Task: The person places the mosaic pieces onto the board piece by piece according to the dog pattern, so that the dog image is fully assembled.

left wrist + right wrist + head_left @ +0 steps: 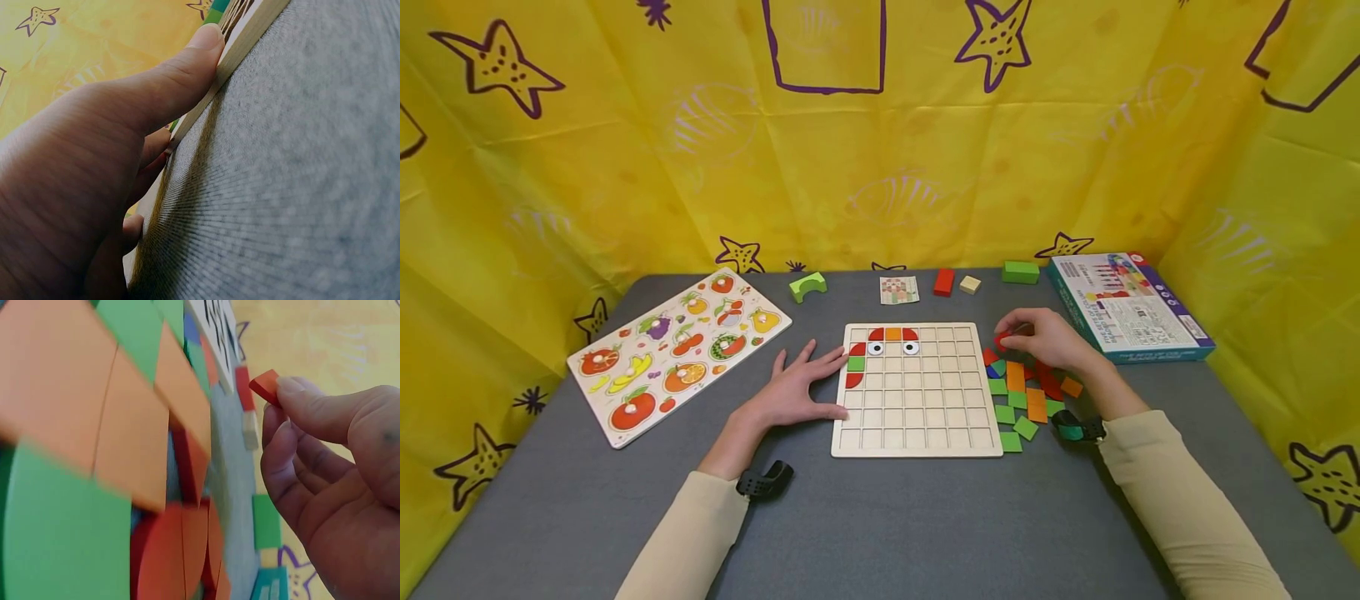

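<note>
A wooden grid board (917,419) lies on the table with red, green and orange tiles and two eye tiles (911,348) in its upper left cells. My left hand (792,392) rests at the board's left edge, fingers spread and thumb touching the rim. Between thumb and fingertips, my right hand (1047,337) pinches a small red tile (265,385), raised beside the board's upper right corner. Below that hand is a loose pile of tiles, among them an orange tile (1015,377), a green tile (1026,428) and curved red tiles (159,556).
A fruit puzzle board (658,337) lies at the left. Along the back are a green arch block (808,286), a picture card (898,290), a red block (943,282), a beige block (970,285) and a green block (1020,272). A flat box (1127,308) sits back right.
</note>
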Demonstrator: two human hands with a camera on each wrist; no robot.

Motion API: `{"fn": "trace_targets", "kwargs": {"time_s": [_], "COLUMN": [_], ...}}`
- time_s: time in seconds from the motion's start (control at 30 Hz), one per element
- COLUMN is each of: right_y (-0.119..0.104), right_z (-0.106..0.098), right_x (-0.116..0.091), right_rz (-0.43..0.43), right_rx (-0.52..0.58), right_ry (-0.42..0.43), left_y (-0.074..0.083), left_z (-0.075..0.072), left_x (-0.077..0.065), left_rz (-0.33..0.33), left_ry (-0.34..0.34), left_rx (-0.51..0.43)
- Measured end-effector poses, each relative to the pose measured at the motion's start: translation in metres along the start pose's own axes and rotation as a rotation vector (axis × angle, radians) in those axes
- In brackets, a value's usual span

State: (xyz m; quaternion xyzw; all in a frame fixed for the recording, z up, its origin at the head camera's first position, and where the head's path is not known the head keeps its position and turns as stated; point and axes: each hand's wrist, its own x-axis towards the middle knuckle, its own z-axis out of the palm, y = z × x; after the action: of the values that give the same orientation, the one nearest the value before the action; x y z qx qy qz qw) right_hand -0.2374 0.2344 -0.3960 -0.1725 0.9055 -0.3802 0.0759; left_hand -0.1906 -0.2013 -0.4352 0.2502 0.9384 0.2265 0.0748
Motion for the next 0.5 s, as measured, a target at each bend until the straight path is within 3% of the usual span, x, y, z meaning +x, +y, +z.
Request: {"fn": "trace_targets", "kwargs": {"time_s": [0.5], "right_y": [-0.025], "right_z": [0.025], "right_x": [0.019], "right_rz": [-0.067], "right_rx": [0.018], "right_ry": [-0.038], "left_y": [0.001], "left_z": [-0.001], "left_x": [0.000], "left_rz": [-0.003], "left_ry": [-0.006], "left_rx": [-0.003]}}
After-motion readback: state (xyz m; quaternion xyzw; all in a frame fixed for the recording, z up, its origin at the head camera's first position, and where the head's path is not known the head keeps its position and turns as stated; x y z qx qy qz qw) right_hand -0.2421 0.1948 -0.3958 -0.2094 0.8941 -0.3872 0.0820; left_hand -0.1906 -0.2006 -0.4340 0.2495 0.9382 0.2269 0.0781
